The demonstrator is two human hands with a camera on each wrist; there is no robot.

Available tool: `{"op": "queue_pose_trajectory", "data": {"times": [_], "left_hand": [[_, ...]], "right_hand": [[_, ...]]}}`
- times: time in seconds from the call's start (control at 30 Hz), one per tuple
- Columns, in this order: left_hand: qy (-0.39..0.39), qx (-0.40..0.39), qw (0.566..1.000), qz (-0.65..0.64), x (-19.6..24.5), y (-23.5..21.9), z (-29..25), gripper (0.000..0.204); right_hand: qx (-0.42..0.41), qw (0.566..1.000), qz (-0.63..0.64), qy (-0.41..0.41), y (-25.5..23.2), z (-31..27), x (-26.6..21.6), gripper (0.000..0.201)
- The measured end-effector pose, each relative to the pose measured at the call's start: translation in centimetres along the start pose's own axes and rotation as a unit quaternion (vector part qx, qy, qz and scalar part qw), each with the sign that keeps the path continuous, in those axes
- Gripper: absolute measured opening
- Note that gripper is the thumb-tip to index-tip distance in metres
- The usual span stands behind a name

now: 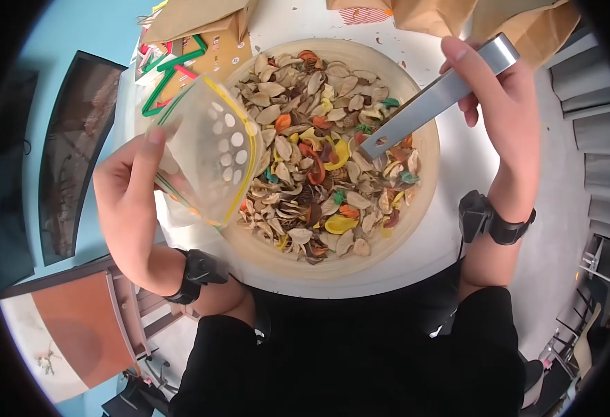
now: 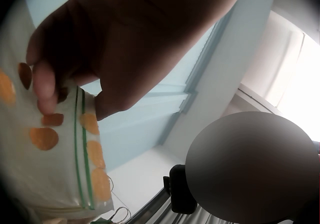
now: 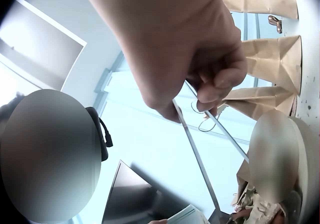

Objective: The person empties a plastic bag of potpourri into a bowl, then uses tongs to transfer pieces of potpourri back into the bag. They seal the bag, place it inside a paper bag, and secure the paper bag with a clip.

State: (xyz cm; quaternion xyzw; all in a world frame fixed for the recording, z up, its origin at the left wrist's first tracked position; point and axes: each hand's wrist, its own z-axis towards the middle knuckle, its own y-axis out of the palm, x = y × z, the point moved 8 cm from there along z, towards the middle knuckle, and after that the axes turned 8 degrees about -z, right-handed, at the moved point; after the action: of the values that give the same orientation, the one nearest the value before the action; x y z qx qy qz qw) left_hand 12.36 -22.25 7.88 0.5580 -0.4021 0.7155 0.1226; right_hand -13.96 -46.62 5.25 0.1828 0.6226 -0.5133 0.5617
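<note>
My left hand [image 1: 128,201] pinches the edge of a see-through zip bag [image 1: 204,149], tilted over the left side of a wide round dish [image 1: 424,201]. Pale dots cover the bag, with a yellow edge and green lines; in the left wrist view its dots look orange. My right hand [image 1: 503,111] grips metal tongs [image 1: 444,97] near their bend, fingers and thumb on the two arms. The tips reach down over the potpourri [image 1: 305,198], a heap of dried leaves and petals in brown, yellow, orange and green. In the right wrist view, the tongs' arms [image 3: 196,151] stand apart.
Brown paper bags [image 1: 433,15] line the far edge of the white table [image 1: 461,156]. At the far left lie a green zigzag strip [image 1: 187,61] and another paper bag [image 1: 197,17]. Small crumbs dot the table behind the dish.
</note>
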Motion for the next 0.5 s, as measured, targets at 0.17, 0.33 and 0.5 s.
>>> {"op": "queue_pose_trajectory", "data": {"times": [0.17, 0.33, 0.5], "left_hand": [[-0.001, 0.042, 0.999, -0.022, 0.1, -0.2, -0.7, 0.034], [-0.008, 0.005, 0.999, -0.035, 0.0, 0.2, -0.9, 0.033], [-0.007, -0.013, 0.998, -0.063, 0.0, 1.2, -0.9, 0.033]], "right_hand": [[-0.084, 0.994, 0.020, -0.065, 1.6, -0.7, -1.0, 0.022], [-0.101, 0.992, 0.004, -0.069, 1.6, -1.5, -1.5, 0.013], [-0.086, 0.993, 0.048, -0.065, 1.8, -1.7, -1.5, 0.019]]}}
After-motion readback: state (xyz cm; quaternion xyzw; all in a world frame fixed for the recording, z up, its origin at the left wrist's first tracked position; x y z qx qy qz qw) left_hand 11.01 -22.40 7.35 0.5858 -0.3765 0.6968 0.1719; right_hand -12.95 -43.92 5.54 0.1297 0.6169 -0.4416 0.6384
